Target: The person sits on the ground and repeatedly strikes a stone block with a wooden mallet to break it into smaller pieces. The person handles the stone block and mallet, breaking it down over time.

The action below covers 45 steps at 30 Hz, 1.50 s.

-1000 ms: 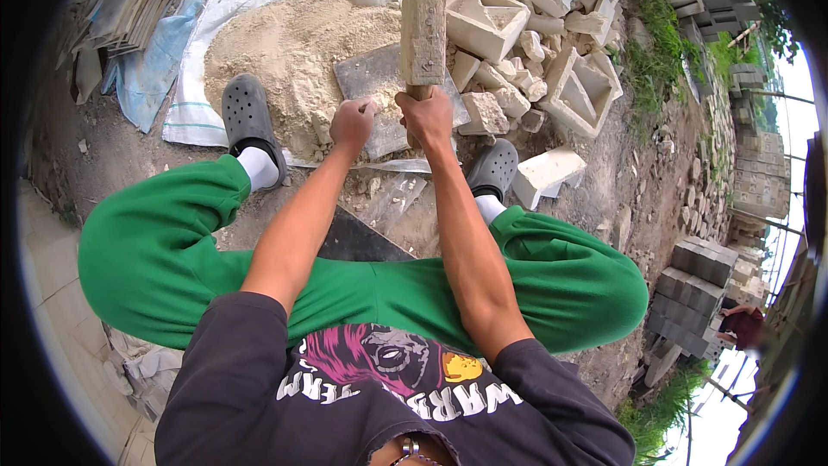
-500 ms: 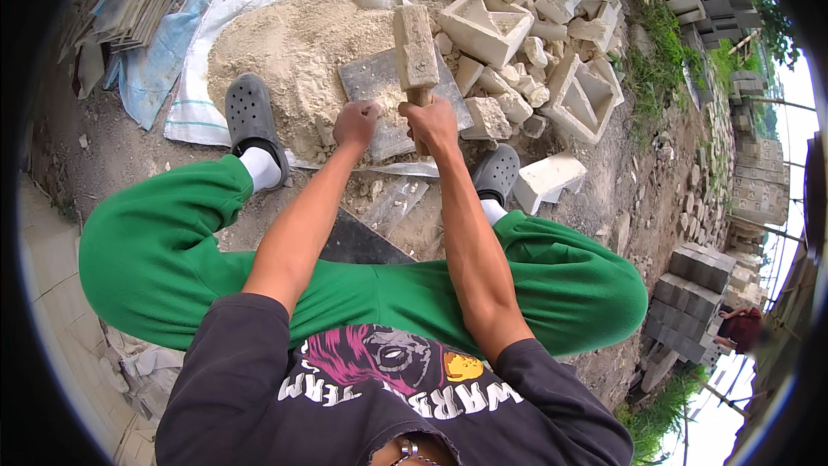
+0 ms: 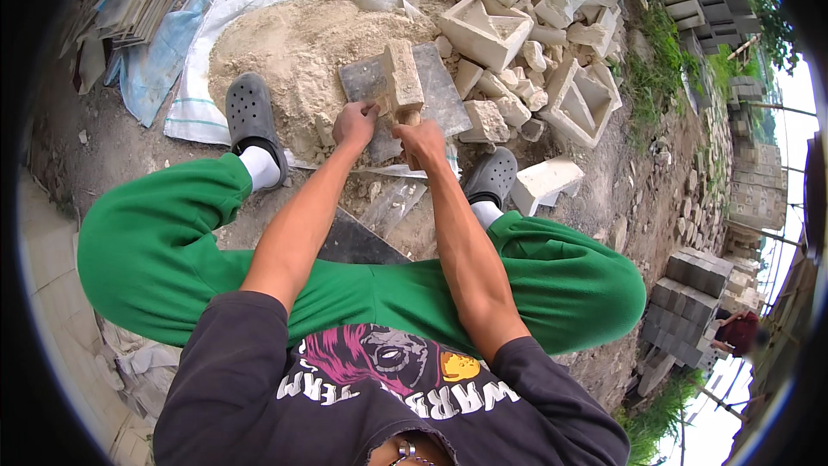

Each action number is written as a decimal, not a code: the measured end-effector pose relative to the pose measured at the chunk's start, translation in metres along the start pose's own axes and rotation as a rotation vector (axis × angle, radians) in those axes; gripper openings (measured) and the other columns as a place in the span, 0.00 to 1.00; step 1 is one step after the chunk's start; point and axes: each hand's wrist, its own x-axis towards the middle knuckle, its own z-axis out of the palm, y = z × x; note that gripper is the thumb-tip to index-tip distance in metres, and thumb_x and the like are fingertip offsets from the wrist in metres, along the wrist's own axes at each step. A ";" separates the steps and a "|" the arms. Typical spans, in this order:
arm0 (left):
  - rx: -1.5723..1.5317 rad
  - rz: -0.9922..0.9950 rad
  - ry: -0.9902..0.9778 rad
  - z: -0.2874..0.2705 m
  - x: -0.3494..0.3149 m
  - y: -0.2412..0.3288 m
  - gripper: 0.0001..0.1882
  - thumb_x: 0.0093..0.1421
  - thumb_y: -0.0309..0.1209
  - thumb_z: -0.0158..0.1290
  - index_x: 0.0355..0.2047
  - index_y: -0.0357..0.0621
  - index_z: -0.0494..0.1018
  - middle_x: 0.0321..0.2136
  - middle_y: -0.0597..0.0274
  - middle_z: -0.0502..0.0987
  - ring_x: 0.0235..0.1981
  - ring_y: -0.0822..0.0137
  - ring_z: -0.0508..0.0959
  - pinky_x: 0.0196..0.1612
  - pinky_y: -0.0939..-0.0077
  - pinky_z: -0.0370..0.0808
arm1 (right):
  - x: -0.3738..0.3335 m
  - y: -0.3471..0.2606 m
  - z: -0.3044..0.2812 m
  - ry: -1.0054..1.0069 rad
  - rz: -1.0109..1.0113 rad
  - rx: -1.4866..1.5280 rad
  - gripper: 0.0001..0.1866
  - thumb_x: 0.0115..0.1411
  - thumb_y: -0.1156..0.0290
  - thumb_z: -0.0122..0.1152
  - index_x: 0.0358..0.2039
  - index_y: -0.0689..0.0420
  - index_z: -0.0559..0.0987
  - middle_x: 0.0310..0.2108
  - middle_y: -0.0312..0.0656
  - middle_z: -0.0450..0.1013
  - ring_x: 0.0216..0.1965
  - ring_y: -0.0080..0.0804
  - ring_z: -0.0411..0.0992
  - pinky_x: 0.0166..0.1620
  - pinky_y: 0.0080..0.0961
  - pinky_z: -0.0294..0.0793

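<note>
My right hand (image 3: 422, 143) is wrapped round the short handle of a wooden mallet (image 3: 403, 74), whose dusty, blocky head points away from me. Just left of it, my left hand (image 3: 354, 124) is closed, with its fingertips close to the mallet head. Whatever the left fingers pinch is hidden or too small to name. Under both hands lies a dark flat slab (image 3: 444, 91), dusted with pale crumbs. The slab rests at the right side of a heap of pale crushed material (image 3: 276, 43) on a white woven sack (image 3: 191, 112).
Broken pale blocks (image 3: 487, 30) and rubble are piled at the far right. A single pale block (image 3: 547, 183) lies beside my right shoe (image 3: 493, 174). Thin boards (image 3: 142, 4) are stacked at far left. Grey blocks (image 3: 690, 293) and another person (image 3: 738, 330) are off to the right.
The mallet has come down toward me, its head dropping from high above the slab to beside my left fingers. My right hand has moved slightly nearer; the left has barely moved.
</note>
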 end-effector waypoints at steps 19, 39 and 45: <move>0.023 0.004 -0.019 0.002 0.001 0.009 0.16 0.61 0.46 0.56 0.44 0.55 0.84 0.39 0.58 0.84 0.41 0.54 0.83 0.44 0.60 0.78 | 0.008 0.015 -0.002 0.099 -0.052 -0.056 0.18 0.46 0.63 0.69 0.23 0.68 0.80 0.19 0.46 0.77 0.18 0.34 0.78 0.24 0.31 0.78; 0.139 0.163 0.037 0.008 0.013 -0.012 0.16 0.62 0.43 0.56 0.47 0.54 0.82 0.39 0.51 0.82 0.41 0.49 0.82 0.44 0.58 0.76 | -0.018 -0.017 -0.020 0.027 -0.021 0.157 0.19 0.46 0.61 0.67 0.24 0.67 0.80 0.23 0.51 0.80 0.28 0.43 0.81 0.35 0.37 0.78; 0.148 0.215 0.005 0.006 0.013 -0.005 0.16 0.63 0.40 0.56 0.48 0.51 0.82 0.41 0.50 0.81 0.44 0.47 0.80 0.47 0.56 0.76 | -0.017 -0.007 -0.004 0.107 -0.286 0.205 0.14 0.49 0.63 0.66 0.25 0.62 0.81 0.17 0.44 0.75 0.18 0.33 0.76 0.26 0.33 0.76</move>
